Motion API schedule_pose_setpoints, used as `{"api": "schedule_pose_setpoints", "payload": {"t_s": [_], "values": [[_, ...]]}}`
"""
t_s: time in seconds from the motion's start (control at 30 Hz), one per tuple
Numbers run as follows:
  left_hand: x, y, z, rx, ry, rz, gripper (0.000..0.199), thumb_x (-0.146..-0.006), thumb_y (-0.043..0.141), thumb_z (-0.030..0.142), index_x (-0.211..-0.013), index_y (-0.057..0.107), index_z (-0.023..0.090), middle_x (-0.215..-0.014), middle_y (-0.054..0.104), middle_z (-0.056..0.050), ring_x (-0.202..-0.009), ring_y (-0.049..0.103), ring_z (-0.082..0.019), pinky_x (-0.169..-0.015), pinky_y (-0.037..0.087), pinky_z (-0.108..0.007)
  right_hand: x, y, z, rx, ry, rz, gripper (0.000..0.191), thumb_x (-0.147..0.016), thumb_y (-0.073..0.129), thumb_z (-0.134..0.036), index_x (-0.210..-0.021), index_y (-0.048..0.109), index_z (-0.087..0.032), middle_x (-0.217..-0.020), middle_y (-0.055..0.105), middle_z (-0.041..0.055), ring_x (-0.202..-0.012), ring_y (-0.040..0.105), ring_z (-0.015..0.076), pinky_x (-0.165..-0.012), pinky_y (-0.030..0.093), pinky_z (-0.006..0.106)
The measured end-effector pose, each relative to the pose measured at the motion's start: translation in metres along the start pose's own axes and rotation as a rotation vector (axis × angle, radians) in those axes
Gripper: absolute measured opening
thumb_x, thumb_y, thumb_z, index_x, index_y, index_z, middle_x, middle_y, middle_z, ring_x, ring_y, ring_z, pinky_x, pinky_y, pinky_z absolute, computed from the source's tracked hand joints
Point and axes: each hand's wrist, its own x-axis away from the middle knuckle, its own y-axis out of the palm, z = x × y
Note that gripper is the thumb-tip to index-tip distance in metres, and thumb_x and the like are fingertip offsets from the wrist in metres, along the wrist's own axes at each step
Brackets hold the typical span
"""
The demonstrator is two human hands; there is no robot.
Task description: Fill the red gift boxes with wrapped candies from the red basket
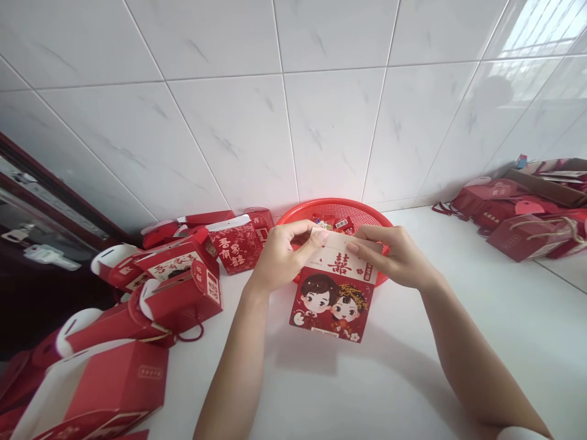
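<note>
Card [332, 311], red, printed; long axis runs away from the person, far end tilted right; left hand [279, 256] and right hand [389, 256] pinch its cream upper flap; red basket [305, 221] just behind.

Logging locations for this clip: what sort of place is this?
Probably a home kitchen or utility counter, though that's uncertain: white marble-effect wall tiles, a white counter, and red gift boxes beside a double-happiness card.
</note>
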Motion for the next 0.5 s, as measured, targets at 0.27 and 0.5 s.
{"api": "schedule_pose_setpoints", "payload": {"t_s": [0.27,0.5], "values": [[0.0012,-0.0023,0.0008,0.004,-0.002,-0.053,0.028,-0.094,0.063,0.041,-0.081,0.070,0.017,-0.079,0.067,-0.003,-0.076,0.060,-0.016,-0.070,0.048,-0.026,0.0029,-0.0028,-0.0019,-0.003,0.004,-0.018,0.043,-0.100,0.053,-0.040,-0.065,0.039,-0.020,-0.061,0.041,-0.0036,-0.054,0.035,0.0089,-0.048,0.028,0.025],[0.0021,-0.0037,0.0033,-0.010,-0.013,-0.074,0.025,-0.094,0.062,0.041,-0.085,0.071,0.019,-0.080,0.067,-0.002,-0.075,0.060,-0.016,-0.070,0.050,-0.026,0.0031,-0.0040,-0.0004,-0.004,0.003,-0.039,0.038,-0.100,0.053,-0.039,-0.068,0.046,-0.020,-0.061,0.046,-0.0029,-0.054,0.039,0.0096,-0.048,0.029,0.025]]}}
